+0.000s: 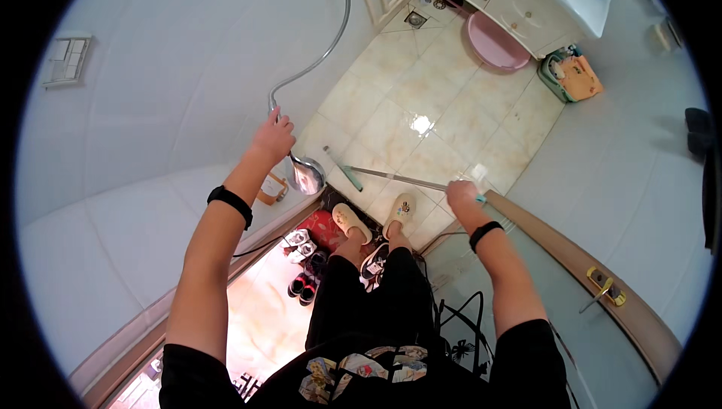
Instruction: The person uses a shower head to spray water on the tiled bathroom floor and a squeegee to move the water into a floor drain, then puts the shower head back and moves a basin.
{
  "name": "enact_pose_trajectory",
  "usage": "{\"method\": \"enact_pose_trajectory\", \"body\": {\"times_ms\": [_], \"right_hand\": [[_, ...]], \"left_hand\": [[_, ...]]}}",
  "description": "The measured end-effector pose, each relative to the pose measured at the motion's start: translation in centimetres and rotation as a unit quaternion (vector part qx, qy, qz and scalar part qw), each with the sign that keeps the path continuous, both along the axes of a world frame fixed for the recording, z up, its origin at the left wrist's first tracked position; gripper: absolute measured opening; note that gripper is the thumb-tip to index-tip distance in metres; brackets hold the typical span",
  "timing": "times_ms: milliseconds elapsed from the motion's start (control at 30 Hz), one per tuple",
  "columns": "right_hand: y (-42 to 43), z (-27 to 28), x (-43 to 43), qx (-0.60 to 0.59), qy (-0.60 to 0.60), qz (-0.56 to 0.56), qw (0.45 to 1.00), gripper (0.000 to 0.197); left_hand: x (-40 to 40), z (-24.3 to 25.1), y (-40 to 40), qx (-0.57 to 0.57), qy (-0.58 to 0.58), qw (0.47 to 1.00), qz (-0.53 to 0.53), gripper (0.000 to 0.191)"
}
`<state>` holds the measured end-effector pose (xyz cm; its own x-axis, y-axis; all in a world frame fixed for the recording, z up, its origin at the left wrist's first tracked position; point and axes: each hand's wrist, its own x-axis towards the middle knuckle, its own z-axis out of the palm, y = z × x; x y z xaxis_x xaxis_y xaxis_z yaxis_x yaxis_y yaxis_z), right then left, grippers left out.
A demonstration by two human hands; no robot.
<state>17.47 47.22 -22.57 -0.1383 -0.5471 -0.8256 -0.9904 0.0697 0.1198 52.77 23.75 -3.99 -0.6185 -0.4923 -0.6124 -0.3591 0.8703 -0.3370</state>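
Note:
My left hand [274,137] grips the handle of a chrome shower head [307,175], whose wide face hangs below the fist near the left wall. From the grip a metal shower hose [338,31] curves up along that wall. In my right hand [462,193] is the upper end of a squeegee's metal pole [395,176]. Its pale green blade [344,170] lies on the tiled floor [389,99] to the left of the pole. Light glints off the tiles ahead, which look wet. Both my feet, in beige clogs [401,214], stand at the doorway.
A white washbasin cabinet [507,3] stands at the far end, with a pink basin [496,42] leaning against it. Beside it is a green bin [555,79] with an orange cloth. A floor drain [415,19] lies far left. The open door [564,240] is at my right; several shoes [302,288] sit behind.

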Motion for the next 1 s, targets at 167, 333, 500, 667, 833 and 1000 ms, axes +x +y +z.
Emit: {"method": "enact_pose_trajectory", "body": {"times_ms": [167,333,500,667,833,1000], "right_hand": [[-1.2,5.5,-5.8,-0.048,0.029,-0.013,0.998,0.020],[-1.3,7.5,-5.0,-0.054,0.042,0.025,0.997,0.020],[1.0,8.5,2.5,-0.066,0.009,0.031,0.997,0.022],[3.0,8.5,7.8,-0.063,-0.005,-0.023,0.998,0.017],[4.0,7.5,10.4,-0.048,0.010,-0.069,0.996,0.016],[5.0,8.8,10.6,-0.028,-0.021,-0.047,0.998,0.017]], "left_hand": [[0.9,-0.9,0.4,0.010,-0.021,1.000,-0.013,0.016],[1.1,-1.4,-0.4,0.007,-0.013,1.000,-0.020,0.017],[2.5,-2.1,-1.4,0.000,-0.003,0.999,-0.044,0.017],[3.1,-3.4,-1.7,0.016,0.041,0.996,-0.074,0.013],[3.9,-5.2,-2.5,0.013,0.030,0.993,-0.114,0.014],[3.9,-4.9,-2.7,0.020,0.032,0.993,-0.111,0.014]]}}
